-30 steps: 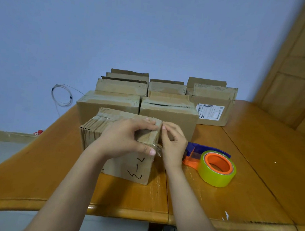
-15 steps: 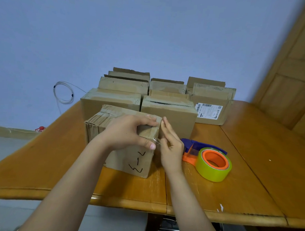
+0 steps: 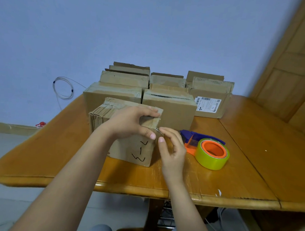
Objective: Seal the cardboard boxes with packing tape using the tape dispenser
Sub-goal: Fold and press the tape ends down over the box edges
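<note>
Box in hand: a small cardboard box (image 3: 128,149) with black marker scribbles on its near face, standing near the front edge of the table (image 3: 252,156), left of the middle.
Tape on it: a strip of clear tape (image 3: 157,131) glints at the box's top right corner, its end seemingly not pressed flat.
Left hand: the left hand (image 3: 130,123) grips that corner, fingers over the top, thumb on the near face.
Right hand: the right hand (image 3: 173,148) is beside the box's right edge, fingertips pinching the tape end. The 2 hands almost touch.
Tape dispenser: the tape dispenser (image 3: 211,152) lies on the table just right of the right hand, orange hub up, blue handle pointing at the box.
Behind: more cardboard boxes (image 3: 168,107) in rows towards the back edge, 1 with a shipping label (image 3: 208,104).
Risks: the thin tape could fold and stick to itself or to the fingers. Pressed down crooked, it could wrinkle and leave the flap loose. The light box might slide if the grip eases.
</note>
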`<action>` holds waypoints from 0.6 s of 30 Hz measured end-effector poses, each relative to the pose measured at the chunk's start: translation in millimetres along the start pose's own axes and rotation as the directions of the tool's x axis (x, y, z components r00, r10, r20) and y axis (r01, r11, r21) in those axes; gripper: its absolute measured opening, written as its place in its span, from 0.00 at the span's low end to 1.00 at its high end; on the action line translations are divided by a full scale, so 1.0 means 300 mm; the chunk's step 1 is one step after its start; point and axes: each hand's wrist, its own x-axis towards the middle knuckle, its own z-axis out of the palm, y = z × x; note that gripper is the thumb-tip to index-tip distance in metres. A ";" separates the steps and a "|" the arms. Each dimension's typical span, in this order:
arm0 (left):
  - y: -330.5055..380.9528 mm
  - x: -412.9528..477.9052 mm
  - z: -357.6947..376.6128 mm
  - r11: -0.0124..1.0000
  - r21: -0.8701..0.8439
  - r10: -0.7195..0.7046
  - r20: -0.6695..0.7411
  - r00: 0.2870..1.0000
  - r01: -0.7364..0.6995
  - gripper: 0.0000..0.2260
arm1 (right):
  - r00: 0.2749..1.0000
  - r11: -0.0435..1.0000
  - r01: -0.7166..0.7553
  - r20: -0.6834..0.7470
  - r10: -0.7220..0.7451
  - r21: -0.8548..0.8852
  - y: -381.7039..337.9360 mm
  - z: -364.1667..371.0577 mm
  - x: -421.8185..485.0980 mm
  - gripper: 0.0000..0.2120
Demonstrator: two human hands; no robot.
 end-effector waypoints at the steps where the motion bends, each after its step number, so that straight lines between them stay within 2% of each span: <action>1: 0.001 -0.001 -0.001 1.000 0.004 0.001 0.004 1.000 -0.001 0.39 | 1.000 1.000 -0.002 0.004 0.003 -0.014 -0.002 0.002 -0.001 0.11; 8: -0.009 0.003 0.002 0.999 0.032 0.008 0.010 1.000 -0.009 0.42 | 0.998 0.998 -0.054 0.017 0.055 -0.020 -0.025 -0.003 0.001 0.11; 12: -0.015 0.009 0.006 1.000 0.017 0.018 0.011 1.000 -0.018 0.41 | 0.994 0.994 -0.109 0.021 0.109 0.002 -0.033 -0.015 0.001 0.17; 15: -0.016 0.009 0.005 1.000 0.016 0.023 0.012 1.000 -0.023 0.40 | 0.997 0.998 -0.060 0.048 0.061 -0.028 -0.046 -0.007 -0.002 0.14; 18: -0.011 0.005 0.003 0.999 0.026 0.031 0.021 0.999 -0.031 0.40 | 0.997 0.997 -0.073 0.024 0.073 -0.020 -0.049 -0.005 -0.007 0.11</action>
